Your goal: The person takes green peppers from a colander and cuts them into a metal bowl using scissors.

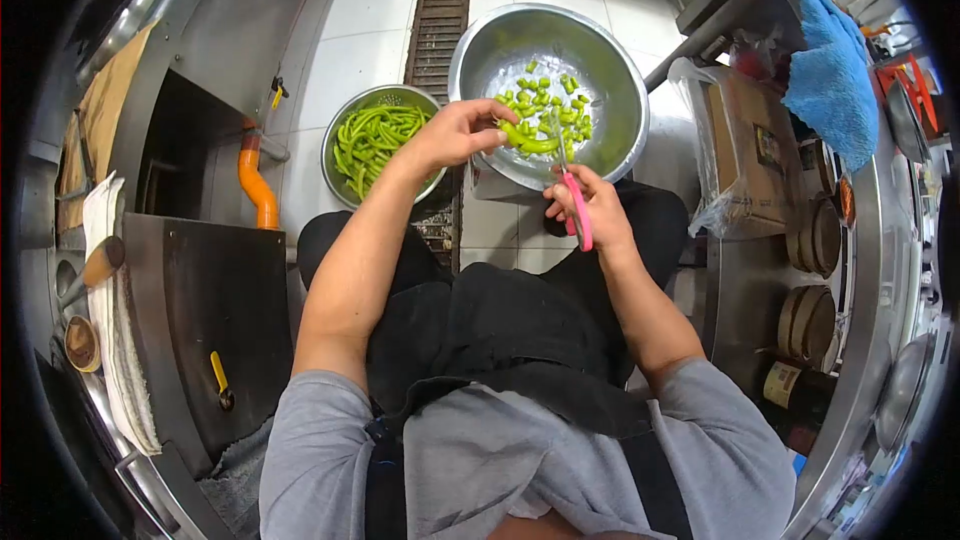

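Note:
My left hand (452, 133) pinches a long green chili pepper (538, 145) by one end, over the near left side of a large steel bowl (632, 90). In my right hand (604, 212) is a pair of scissors with pink handles (579, 208). Their blades point away from me and meet the pepper's right end; whether they are closed through it I cannot tell. Several cut pepper pieces (541, 88) lie on the bowl's bottom. To the left, a smaller perforated steel colander (418, 96) holds a heap of whole green peppers (368, 140).
A floor drain grate (437, 15) runs between white tiles. Steel cabinets (215, 280) with an orange pipe (256, 185) stand at left. On the right are a plastic-wrapped cardboard box (755, 155), a blue towel (828, 75) and a shelf with a dark bottle (795, 390).

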A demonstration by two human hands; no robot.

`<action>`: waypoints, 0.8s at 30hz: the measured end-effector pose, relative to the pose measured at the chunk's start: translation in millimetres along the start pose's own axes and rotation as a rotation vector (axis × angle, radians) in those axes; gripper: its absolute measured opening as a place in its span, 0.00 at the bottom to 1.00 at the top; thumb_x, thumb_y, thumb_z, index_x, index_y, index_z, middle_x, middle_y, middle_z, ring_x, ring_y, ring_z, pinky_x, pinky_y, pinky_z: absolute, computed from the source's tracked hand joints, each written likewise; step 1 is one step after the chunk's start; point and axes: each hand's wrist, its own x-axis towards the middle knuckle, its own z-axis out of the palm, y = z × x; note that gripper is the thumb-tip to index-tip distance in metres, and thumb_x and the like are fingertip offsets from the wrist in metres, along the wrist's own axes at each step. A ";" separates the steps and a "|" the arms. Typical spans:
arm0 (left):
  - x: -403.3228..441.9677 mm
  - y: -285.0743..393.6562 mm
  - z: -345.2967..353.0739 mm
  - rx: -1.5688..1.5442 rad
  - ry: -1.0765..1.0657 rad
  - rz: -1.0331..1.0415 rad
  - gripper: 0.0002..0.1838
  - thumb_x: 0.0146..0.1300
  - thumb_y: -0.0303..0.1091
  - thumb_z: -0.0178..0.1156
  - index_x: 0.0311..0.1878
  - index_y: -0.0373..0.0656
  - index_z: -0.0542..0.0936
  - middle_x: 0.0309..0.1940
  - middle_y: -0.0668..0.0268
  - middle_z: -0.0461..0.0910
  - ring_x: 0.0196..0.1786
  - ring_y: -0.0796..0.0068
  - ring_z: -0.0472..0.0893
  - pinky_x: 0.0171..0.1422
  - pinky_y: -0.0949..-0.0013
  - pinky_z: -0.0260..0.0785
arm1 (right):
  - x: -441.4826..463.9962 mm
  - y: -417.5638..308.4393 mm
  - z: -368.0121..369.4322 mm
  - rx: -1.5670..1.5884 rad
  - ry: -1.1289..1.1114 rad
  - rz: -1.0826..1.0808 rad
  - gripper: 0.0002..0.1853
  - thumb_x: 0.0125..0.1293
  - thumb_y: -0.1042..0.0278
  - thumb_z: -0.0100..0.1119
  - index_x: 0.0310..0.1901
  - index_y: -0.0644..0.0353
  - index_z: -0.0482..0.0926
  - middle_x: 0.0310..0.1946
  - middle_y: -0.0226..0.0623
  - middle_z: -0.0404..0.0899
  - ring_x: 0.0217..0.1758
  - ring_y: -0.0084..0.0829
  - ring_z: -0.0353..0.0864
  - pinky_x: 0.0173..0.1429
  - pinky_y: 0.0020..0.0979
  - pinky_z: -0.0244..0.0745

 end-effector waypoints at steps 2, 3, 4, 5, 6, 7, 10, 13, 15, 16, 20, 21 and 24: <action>0.3 0.4 1.6 0.073 0.018 -0.035 0.15 0.61 0.27 0.60 0.52 0.39 0.78 0.37 0.69 0.81 0.37 0.83 0.77 0.43 0.76 0.69 | 1.5 -3.2 1.4 0.122 0.056 0.064 0.27 0.60 0.61 0.67 0.55 0.70 0.72 0.33 0.36 0.80 0.25 0.23 0.78 0.26 0.22 0.70; 1.2 -0.7 0.5 0.078 0.053 -0.003 0.13 0.61 0.28 0.61 0.50 0.39 0.79 0.32 0.70 0.79 0.33 0.84 0.75 0.39 0.76 0.69 | 2.8 -2.9 4.2 0.114 0.076 0.053 0.24 0.61 0.59 0.66 0.51 0.68 0.74 0.27 0.34 0.78 0.20 0.22 0.75 0.22 0.23 0.67; 1.8 -2.4 -1.0 0.075 0.056 -0.005 0.13 0.61 0.28 0.61 0.50 0.39 0.79 0.32 0.70 0.79 0.33 0.84 0.75 0.39 0.76 0.69 | 2.8 -3.4 6.2 0.112 0.073 0.056 0.24 0.61 0.59 0.66 0.51 0.68 0.74 0.27 0.34 0.78 0.20 0.22 0.75 0.22 0.23 0.67; 2.0 -3.7 -2.4 0.067 0.071 -0.005 0.13 0.60 0.28 0.61 0.49 0.39 0.79 0.32 0.70 0.79 0.33 0.83 0.75 0.39 0.76 0.69 | 2.0 -4.4 8.1 0.107 0.060 0.077 0.23 0.61 0.59 0.66 0.50 0.68 0.75 0.25 0.33 0.77 0.18 0.22 0.74 0.21 0.23 0.65; 2.2 -5.7 -3.9 0.058 0.087 -0.005 0.13 0.60 0.28 0.62 0.49 0.39 0.79 0.31 0.70 0.80 0.33 0.83 0.75 0.39 0.75 0.69 | 1.0 -4.8 10.0 0.103 0.047 0.098 0.22 0.61 0.59 0.66 0.49 0.67 0.75 0.23 0.32 0.76 0.16 0.21 0.72 0.19 0.23 0.64; 2.9 -7.5 -5.2 0.095 0.109 -0.020 0.14 0.59 0.28 0.62 0.49 0.39 0.79 0.32 0.69 0.80 0.33 0.82 0.76 0.38 0.75 0.69 | 0.3 -3.8 11.2 0.102 0.044 0.100 0.22 0.61 0.59 0.66 0.49 0.67 0.75 0.23 0.32 0.76 0.16 0.21 0.72 0.19 0.23 0.64; 5.2 -11.8 -12.0 0.167 0.123 -0.059 0.15 0.59 0.28 0.62 0.50 0.38 0.78 0.33 0.67 0.81 0.34 0.82 0.78 0.37 0.75 0.70 | -4.2 -1.6 13.3 0.136 0.087 0.164 0.20 0.62 0.59 0.65 0.48 0.67 0.75 0.21 0.31 0.74 0.14 0.21 0.72 0.17 0.24 0.63; 7.1 -14.9 -9.5 0.124 0.224 -0.078 0.16 0.59 0.28 0.62 0.51 0.38 0.78 0.35 0.65 0.83 0.35 0.80 0.80 0.37 0.75 0.70 | -10.9 3.8 12.9 0.101 0.075 0.172 0.17 0.67 0.63 0.60 0.51 0.66 0.74 0.23 0.33 0.77 0.16 0.23 0.75 0.21 0.24 0.70; 7.2 -11.9 -4.9 0.051 0.216 -0.066 0.16 0.59 0.28 0.62 0.51 0.37 0.77 0.36 0.65 0.83 0.36 0.80 0.81 0.37 0.75 0.70 | -12.4 12.1 14.9 0.130 0.037 0.157 0.20 0.66 0.63 0.60 0.54 0.66 0.72 0.30 0.36 0.80 0.21 0.25 0.79 0.26 0.25 0.73; 6.8 -9.4 -1.3 -0.020 0.212 -0.058 0.16 0.59 0.29 0.62 0.52 0.37 0.77 0.37 0.64 0.83 0.37 0.79 0.81 0.37 0.75 0.70 | -12.2 14.7 15.9 0.131 0.044 0.156 0.20 0.66 0.63 0.60 0.54 0.66 0.72 0.30 0.36 0.80 0.21 0.25 0.79 0.26 0.25 0.73; 4.5 -6.9 9.1 -0.016 0.047 -0.068 0.16 0.62 0.28 0.61 0.53 0.39 0.77 0.39 0.64 0.83 0.41 0.78 0.82 0.41 0.74 0.70 | -8.5 13.3 15.1 0.189 0.010 0.067 0.24 0.63 0.60 0.64 0.56 0.66 0.71 0.37 0.41 0.81 0.32 0.24 0.81 0.33 0.26 0.75; 5.0 -8.8 12.1 -0.059 0.022 -0.039 0.16 0.60 0.27 0.61 0.53 0.37 0.77 0.38 0.65 0.83 0.41 0.79 0.81 0.39 0.76 0.70 | -8.1 8.2 15.2 0.196 0.016 0.076 0.24 0.63 0.60 0.64 0.55 0.66 0.72 0.35 0.39 0.81 0.30 0.24 0.80 0.32 0.25 0.75; 7.4 -12.9 12.8 -0.018 0.048 -0.077 0.16 0.60 0.27 0.62 0.52 0.38 0.77 0.38 0.65 0.83 0.40 0.79 0.80 0.40 0.76 0.70 | -7.7 5.3 15.5 0.217 0.023 0.055 0.22 0.64 0.59 0.63 0.53 0.65 0.73 0.28 0.35 0.78 0.23 0.24 0.78 0.27 0.25 0.72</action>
